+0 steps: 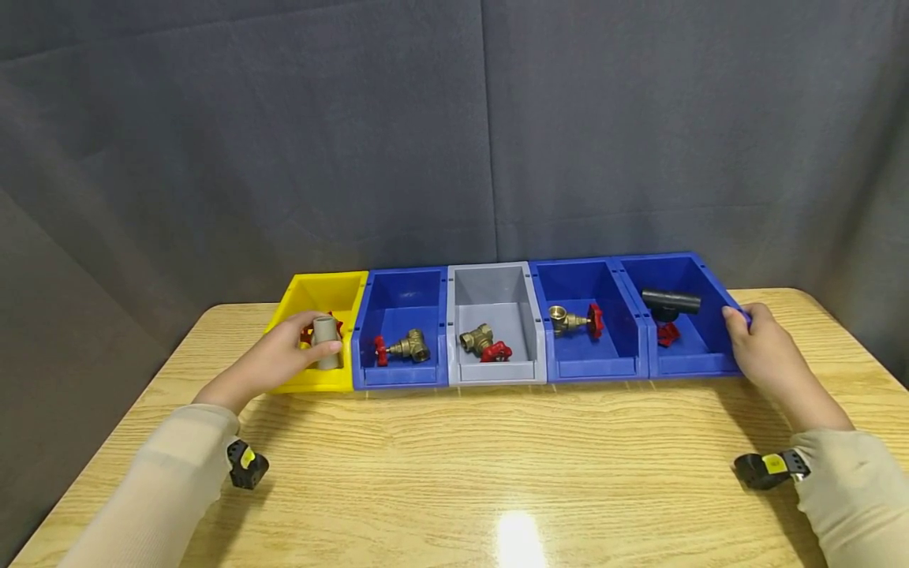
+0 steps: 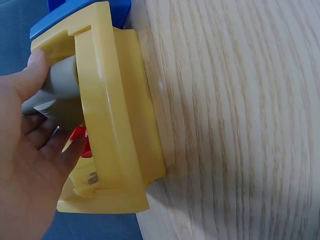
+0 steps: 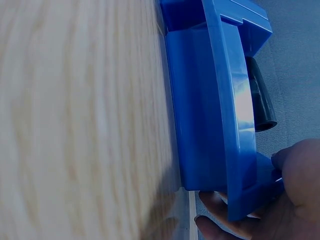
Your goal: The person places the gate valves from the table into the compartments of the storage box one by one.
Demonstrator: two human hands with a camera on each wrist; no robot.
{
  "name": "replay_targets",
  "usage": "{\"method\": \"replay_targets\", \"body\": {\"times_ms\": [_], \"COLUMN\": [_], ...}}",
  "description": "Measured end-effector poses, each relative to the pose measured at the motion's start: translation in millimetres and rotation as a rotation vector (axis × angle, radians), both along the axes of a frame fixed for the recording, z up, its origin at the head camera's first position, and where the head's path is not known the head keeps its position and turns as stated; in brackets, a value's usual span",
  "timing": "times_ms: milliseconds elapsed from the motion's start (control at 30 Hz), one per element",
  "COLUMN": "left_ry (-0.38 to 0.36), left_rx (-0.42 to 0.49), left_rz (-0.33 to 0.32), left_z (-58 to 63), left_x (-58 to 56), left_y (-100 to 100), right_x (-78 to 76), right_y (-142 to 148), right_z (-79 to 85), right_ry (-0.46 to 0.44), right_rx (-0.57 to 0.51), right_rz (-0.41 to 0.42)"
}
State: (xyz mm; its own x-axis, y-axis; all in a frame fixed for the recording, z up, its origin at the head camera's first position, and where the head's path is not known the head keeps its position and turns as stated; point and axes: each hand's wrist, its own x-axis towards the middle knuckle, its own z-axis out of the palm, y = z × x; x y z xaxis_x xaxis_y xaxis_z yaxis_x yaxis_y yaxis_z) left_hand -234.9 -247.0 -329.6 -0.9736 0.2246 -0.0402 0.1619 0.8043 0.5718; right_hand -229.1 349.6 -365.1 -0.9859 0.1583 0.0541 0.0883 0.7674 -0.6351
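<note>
My left hand (image 1: 280, 356) grips a grey pipe tee (image 2: 62, 92) in the yellow bin (image 1: 312, 384), thumb on one side and fingers on the other. Something red (image 2: 81, 137) shows under the tee, partly hidden by the fingers. At the far right end of the row, my right hand (image 1: 768, 347) holds the outer side wall of a blue bin (image 1: 699, 364), its thumb over the rim and other fingers outside and below. Inside that bin lie a black pipe tee (image 1: 671, 300) and a red handwheel (image 1: 667, 334).
Between the hands, another blue bin (image 1: 401, 375), a grey bin (image 1: 497, 372) and a further blue bin (image 1: 595, 368) each hold a brass valve with a red handwheel. The bins stand side by side on a wooden table (image 1: 454, 465), before a dark grey curtain (image 1: 355, 142).
</note>
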Motion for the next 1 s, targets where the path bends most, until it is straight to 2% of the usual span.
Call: {"method": "replay_targets", "body": {"times_ms": [200, 367, 600, 833, 1000], "left_ry": [0.017, 0.056, 0.077, 0.106, 0.161], "left_rx": [0.025, 0.048, 0.051, 0.032, -0.051], "left_rz": [-0.005, -0.041, -0.052, -0.046, -0.031], "left_z": [-1.1, -1.3, -1.8, -4.1, -6.6], "left_x": [-2.1, -1.6, 1.1, 3.3, 4.0], "left_y": [0.7, 3.8, 6.2, 5.1, 6.7], "right_x": [0.0, 0.4, 0.7, 0.2, 0.4], "right_y": [0.4, 0.6, -0.6, -1.2, 0.4], "right_z": [2.0, 2.6, 1.7, 1.6, 1.9], "right_ry": [-0.011, -0.036, -0.017, -0.003, -0.011], "right_rx": [0.006, 0.001, 0.010, 0.007, 0.005], "right_rz": [-0.005, -0.004, 0.005, 0.013, 0.011]}}
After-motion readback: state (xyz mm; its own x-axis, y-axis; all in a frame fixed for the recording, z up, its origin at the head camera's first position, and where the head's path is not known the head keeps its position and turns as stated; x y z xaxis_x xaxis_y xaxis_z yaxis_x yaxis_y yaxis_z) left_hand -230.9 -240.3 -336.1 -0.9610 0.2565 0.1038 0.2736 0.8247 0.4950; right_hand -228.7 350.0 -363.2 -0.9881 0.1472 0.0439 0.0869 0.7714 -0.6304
